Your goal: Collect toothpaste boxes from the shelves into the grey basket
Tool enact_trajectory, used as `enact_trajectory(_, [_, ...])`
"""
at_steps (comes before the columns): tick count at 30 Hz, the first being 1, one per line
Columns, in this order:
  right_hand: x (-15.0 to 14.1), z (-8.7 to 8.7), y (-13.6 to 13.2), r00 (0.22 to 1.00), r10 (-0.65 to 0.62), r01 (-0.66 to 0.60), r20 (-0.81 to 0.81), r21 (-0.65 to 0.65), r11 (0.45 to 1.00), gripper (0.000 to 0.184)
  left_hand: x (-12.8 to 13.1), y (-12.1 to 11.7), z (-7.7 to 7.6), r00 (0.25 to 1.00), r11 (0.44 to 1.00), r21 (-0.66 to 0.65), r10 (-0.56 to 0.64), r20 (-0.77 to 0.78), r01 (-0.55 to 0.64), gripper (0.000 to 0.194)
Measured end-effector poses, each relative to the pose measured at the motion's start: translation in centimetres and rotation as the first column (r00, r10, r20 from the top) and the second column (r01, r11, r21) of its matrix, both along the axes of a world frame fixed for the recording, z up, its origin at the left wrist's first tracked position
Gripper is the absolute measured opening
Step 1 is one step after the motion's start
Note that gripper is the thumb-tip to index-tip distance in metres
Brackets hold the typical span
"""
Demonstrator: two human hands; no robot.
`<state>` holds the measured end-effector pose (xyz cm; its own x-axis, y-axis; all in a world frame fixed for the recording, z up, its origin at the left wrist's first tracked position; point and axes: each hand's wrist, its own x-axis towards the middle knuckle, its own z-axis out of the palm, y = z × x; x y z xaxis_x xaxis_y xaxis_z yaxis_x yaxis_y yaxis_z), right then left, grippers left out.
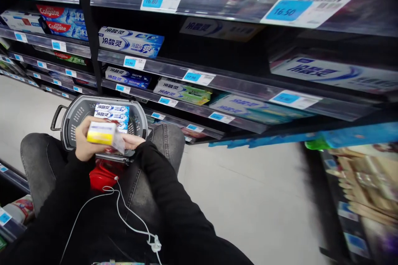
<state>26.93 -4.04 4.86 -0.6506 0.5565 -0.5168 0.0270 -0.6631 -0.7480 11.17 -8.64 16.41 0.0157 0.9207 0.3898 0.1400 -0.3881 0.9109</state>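
My left hand [82, 140] is wrapped around a small bundle of boxes, whose near end [101, 133] is white with a yellow band and looks blurred. Fingers of my right hand [133, 140] reach the bundle's right side, partly hidden by it. Below both hands is a grey and black shopping basket [144, 122] between my knees. Several blue and white toothpaste boxes [112, 112] lie stacked in it, their near part covered by the bundle and my left hand.
Shelves with price tags [199, 77] run ahead and to the right, holding toothpaste boxes [130, 42]. A red object [104, 174] and a white cord [133, 226] are at my lap. Another display [367, 174] stands at the right, blurred. Pale floor [242, 186] lies between.
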Motion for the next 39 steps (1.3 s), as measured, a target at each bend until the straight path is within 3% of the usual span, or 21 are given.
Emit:
enact_trajectory(2, [0.7, 0.6, -0.3, 0.993, 0.079, -0.075, -0.09, 0.054, 0.996, 0.036, -1.3, 1.1, -1.4, 0.994, 0.994, -0.102, 0.047, 0.099, -0.037, 0.081])
enact_trajectory(4, [1.6, 1.3, -0.8, 0.974, 0.181, -0.15, -0.139, 0.207, 0.967, 0.045, -2.3, 2.2, -3.0, 0.982, 0.979, -0.201, 0.066, 0.179, -0.029, 0.09])
enact_trajectory(6, [2.2, 1.5, -1.2, 0.972, 0.22, -0.176, -0.083, 0.36, 0.916, 0.049, -3.3, 3.1, -4.8, 0.968, 0.958, -0.285, 0.062, 0.242, 0.01, 0.093])
enact_trajectory(8, [2.6, 1.2, -1.4, 0.987, 0.159, -0.154, 0.025, 0.42, 0.894, 0.049, -4.9, 3.6, -6.8, 0.969, 0.927, -0.372, 0.052, 0.243, 0.044, 0.094])
enact_trajectory(10, [2.6, 0.3, -1.4, 0.986, 0.052, -0.109, 0.159, 0.374, 0.921, 0.047, -7.0, 3.7, -8.7, 0.994, 0.863, -0.505, 0.064, 0.089, -0.01, 0.092])
enact_trajectory(11, [2.5, -0.3, -1.3, 0.964, -0.01, -0.081, 0.266, 0.327, 0.941, 0.045, -8.2, 3.6, -9.5, 0.995, 0.812, -0.576, 0.072, -0.065, -0.096, 0.09])
enact_trajectory(12, [2.4, -1.0, -1.1, 0.915, -0.071, -0.048, 0.398, 0.282, 0.958, 0.044, -9.2, 3.5, -10.3, 0.965, 0.755, -0.62, 0.064, -0.254, -0.214, 0.086])
enact_trajectory(14, [2.0, -2.3, -0.4, 0.742, -0.169, 0.015, 0.649, 0.237, 0.971, 0.043, -10.7, 3.1, -11.4, 0.786, 0.694, -0.575, -0.022, -0.618, -0.433, 0.075])
enact_trajectory(16, [1.3, -3.5, 0.7, 0.552, -0.238, 0.04, 0.799, 0.26, 0.965, 0.049, -11.2, 2.7, -12.0, 0.573, 0.739, -0.466, -0.132, -0.809, -0.487, 0.065])
enact_trajectory(17, [0.9, -4.0, 1.3, 0.484, -0.255, 0.037, 0.837, 0.272, 0.962, 0.054, -11.1, 2.6, -12.1, 0.515, 0.774, -0.441, -0.176, -0.839, -0.455, 0.06])
enact_trajectory(19, [-0.2, -5.2, 2.7, 0.38, -0.272, 0.033, 0.884, 0.281, 0.959, 0.062, -10.5, 2.5, -12.3, 0.495, 0.809, -0.464, -0.257, -0.83, -0.359, 0.051])
enact_trajectory(21, [-1.6, -6.5, 3.8, 0.277, -0.288, 0.031, 0.917, 0.291, 0.956, 0.065, -9.9, 2.6, -12.5, 0.503, 0.81, -0.507, -0.318, -0.803, -0.297, 0.047])
enact_trajectory(25, [-4.4, -9.3, 4.4, 0.122, -0.334, -0.019, 0.935, 0.339, 0.941, 0.06, -9.3, 2.7, -12.8, 0.439, 0.803, -0.516, -0.365, -0.821, -0.297, 0.047])
enact_trajectory(31, [-6.2, -12.3, 2.7, 0.024, -0.389, -0.216, 0.921, 0.385, 0.897, 0.071, -9.1, 2.3, -13.2, 0.414, 0.78, -0.547, -0.409, -0.813, -0.305, 0.046])
enact_trajectory(39, [-6.1, -13.6, 2.7, -0.019, -0.402, -0.343, 0.915, 0.372, 0.863, 0.081, -8.6, 2.5, -14.0, 0.375, 0.747, -0.596, -0.483, -0.791, -0.296, 0.051])
